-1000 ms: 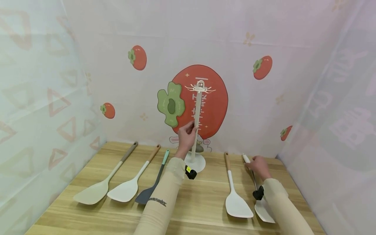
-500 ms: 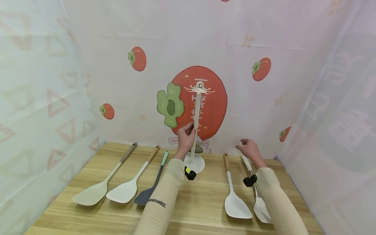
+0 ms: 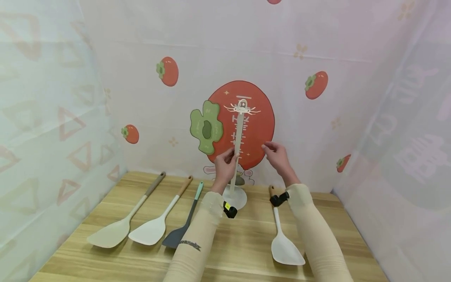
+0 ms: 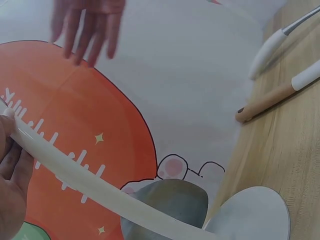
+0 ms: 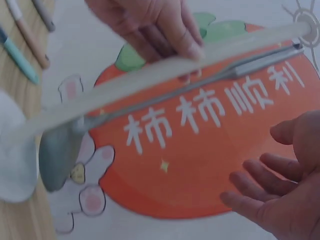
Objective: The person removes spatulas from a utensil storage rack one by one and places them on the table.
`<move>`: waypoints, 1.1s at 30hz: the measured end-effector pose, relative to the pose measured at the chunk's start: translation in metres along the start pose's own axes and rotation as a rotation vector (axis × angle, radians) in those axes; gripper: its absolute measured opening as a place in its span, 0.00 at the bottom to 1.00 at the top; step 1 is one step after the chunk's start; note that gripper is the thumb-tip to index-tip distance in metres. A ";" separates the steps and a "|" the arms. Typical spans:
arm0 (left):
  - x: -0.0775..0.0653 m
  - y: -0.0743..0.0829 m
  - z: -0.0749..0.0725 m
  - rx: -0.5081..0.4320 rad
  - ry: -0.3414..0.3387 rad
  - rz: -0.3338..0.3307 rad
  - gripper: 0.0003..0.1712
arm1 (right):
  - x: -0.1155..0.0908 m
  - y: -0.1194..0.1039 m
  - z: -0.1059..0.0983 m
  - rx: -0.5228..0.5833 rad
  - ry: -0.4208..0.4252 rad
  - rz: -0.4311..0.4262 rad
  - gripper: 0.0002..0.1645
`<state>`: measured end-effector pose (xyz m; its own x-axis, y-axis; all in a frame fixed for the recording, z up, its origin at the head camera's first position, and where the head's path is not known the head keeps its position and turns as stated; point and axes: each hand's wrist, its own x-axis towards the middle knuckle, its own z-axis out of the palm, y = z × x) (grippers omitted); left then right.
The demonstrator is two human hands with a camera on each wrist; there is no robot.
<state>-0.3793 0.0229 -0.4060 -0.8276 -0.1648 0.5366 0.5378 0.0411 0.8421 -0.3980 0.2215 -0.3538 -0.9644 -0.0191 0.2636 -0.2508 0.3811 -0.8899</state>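
My left hand (image 3: pixel 225 168) pinches the white pole of an upright utensil stand (image 3: pixel 239 131) from its left side. Thin hooks (image 3: pixel 242 108) ring the top of this stand, and a round white base (image 3: pixel 236 199) rests on the wood. From the rack hangs a grey utensil (image 5: pixel 60 155) with a rounded head, its handle running along behind the pole; its exact kind is unclear. To the right of the pole, my right hand (image 3: pixel 280 158) is in the air, apart from it. In the right wrist view the fingers (image 5: pixel 260 185) are spread and hold nothing.
On the wooden table (image 3: pixel 243 250) lie a beige turner (image 3: pixel 110 234), a white turner (image 3: pixel 149 231) and a dark turner (image 3: pixel 177 235) at left. Another white turner (image 3: pixel 286 250) lies right. A white-handled turner (image 4: pixel 270 50) beside it is mostly hidden by my sleeve.
My right hand has left the rightmost turner's white handle and moved up and left towards the stand. That turner stays on the table. My left hand keeps its place on the pole.
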 end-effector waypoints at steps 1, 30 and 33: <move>0.000 0.000 0.001 0.005 0.001 0.000 0.19 | 0.002 -0.004 0.004 0.026 0.002 -0.017 0.29; 0.007 -0.023 0.001 0.025 -0.022 0.073 0.18 | 0.025 -0.023 0.071 0.221 0.003 -0.179 0.26; 0.007 -0.023 0.000 0.019 -0.021 0.074 0.18 | 0.026 -0.022 0.075 0.243 0.011 -0.192 0.25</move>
<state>-0.3975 0.0212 -0.4218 -0.7893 -0.1396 0.5980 0.5944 0.0707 0.8010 -0.4235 0.1435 -0.3547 -0.8968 -0.0592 0.4384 -0.4423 0.1390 -0.8860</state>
